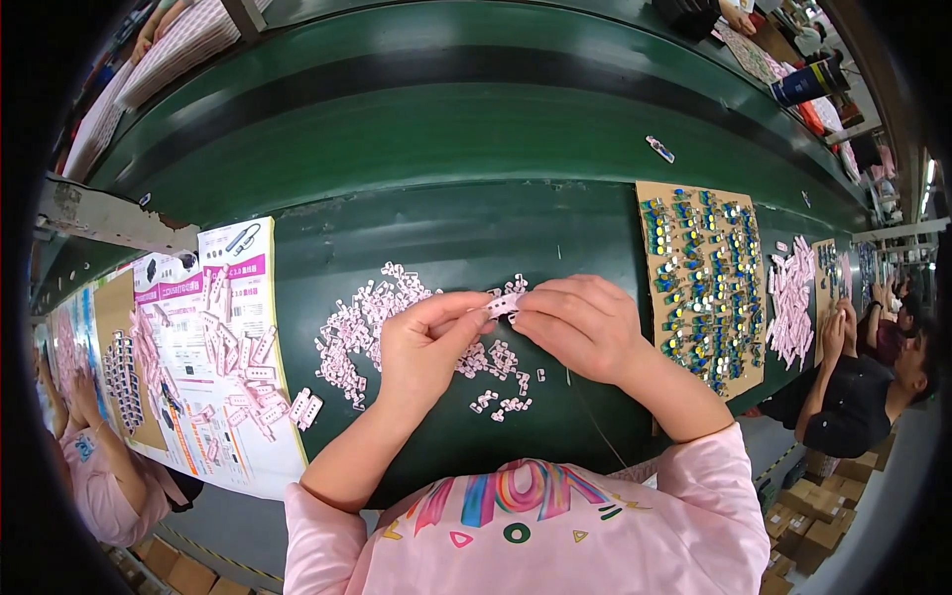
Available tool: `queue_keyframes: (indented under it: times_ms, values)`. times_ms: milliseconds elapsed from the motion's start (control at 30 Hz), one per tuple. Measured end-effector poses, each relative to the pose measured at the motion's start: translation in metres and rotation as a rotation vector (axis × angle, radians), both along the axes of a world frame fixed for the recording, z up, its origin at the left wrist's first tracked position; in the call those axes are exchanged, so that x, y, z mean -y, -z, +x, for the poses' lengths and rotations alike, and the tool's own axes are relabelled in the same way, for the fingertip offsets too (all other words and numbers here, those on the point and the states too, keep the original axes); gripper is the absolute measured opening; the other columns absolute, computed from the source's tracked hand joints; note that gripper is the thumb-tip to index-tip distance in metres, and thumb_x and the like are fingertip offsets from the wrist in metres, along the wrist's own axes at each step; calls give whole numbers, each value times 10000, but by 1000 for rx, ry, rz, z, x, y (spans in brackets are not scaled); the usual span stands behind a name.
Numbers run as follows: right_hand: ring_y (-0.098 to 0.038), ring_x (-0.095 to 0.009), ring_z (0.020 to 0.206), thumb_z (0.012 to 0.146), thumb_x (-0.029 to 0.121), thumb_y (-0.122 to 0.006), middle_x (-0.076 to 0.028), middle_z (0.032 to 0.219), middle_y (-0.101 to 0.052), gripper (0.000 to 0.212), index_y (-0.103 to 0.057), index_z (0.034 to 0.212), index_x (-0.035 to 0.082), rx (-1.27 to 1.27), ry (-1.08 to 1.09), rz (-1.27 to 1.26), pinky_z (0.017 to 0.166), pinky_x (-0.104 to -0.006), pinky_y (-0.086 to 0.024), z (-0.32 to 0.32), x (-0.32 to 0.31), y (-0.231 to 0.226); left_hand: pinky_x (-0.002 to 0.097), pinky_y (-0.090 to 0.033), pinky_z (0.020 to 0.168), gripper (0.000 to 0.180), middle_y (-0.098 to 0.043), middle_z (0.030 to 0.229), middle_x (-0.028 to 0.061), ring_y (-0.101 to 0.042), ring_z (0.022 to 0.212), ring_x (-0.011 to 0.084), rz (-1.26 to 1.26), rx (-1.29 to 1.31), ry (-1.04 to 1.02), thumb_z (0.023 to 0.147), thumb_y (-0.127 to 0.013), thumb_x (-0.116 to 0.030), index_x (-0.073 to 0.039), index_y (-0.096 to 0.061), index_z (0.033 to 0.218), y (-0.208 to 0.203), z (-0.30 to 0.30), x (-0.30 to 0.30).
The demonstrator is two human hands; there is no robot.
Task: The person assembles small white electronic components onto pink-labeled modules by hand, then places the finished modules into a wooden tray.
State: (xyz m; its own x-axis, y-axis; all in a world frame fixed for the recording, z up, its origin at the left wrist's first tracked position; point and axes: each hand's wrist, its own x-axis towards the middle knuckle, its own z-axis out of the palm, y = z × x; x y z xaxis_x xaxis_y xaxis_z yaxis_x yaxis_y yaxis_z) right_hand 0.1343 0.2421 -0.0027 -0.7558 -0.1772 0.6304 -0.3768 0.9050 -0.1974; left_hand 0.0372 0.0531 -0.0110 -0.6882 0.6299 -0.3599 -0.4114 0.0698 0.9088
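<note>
A green bench (585,233) spread before you in the head view. Your left hand (424,342) and right hand (585,322) pinched a pale pink casing (504,304) between them, its long axis running roughly left to right (neither hand was nearer). Small pink parts (349,332) lay loose left of your left hand.

My spot was at a dark green bench (595,238), with a long, glossy green strip (446,139) curving past on the far side. A scuffed pale metal beam (119,220) jutted in from my left. Floor (233,526) was grey, cardboard boxes (818,501) sat piled off right, and a bright light (930,178) glowed over there too.
</note>
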Motion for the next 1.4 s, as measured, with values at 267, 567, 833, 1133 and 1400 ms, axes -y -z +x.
queue_keyframes:
  times_ms: [267,567,833,1133,1400]
  values:
    - [-660,-187,872,759,59,-749,-25,1000,-714,100,-717,853,68,-6,9,-15,721,-287,-523,-3,1,4,176,-557,716,299,-743,965,134,-710,808,136,-12,-73,32,832,-679,105,31,-698,1121,-10,3,1]
    - [-635,-192,889,778,60,-760,-27,991,-708,136,-749,913,75,195,11,-417,783,-304,-514,3,-5,4,168,-485,598,309,-754,882,68,-660,700,73,-29,-431,24,819,-708,63,-26,-730,1114,8,6,0]
    - [-640,-262,916,857,148,-689,-57,1075,-703,154,-728,983,69,141,717,-220,822,-344,-511,20,-149,26,161,-502,641,322,-740,919,107,-670,738,99,-65,-415,39,832,-688,91,17,-697,1146,13,6,-1]
    - [-639,-251,862,874,130,-687,-53,1027,-710,129,-725,973,55,473,731,-331,779,-335,-500,36,-171,26,163,-501,641,335,-739,946,115,-670,747,93,-15,-308,21,836,-686,80,10,-687,1164,15,4,-5]
    - [-670,-166,754,824,67,-750,-62,917,-744,207,-731,1029,38,304,412,-537,685,-266,-513,20,-69,-27,186,-543,756,355,-733,1031,130,-712,875,137,81,-93,95,844,-663,97,20,-666,1190,6,3,-9]
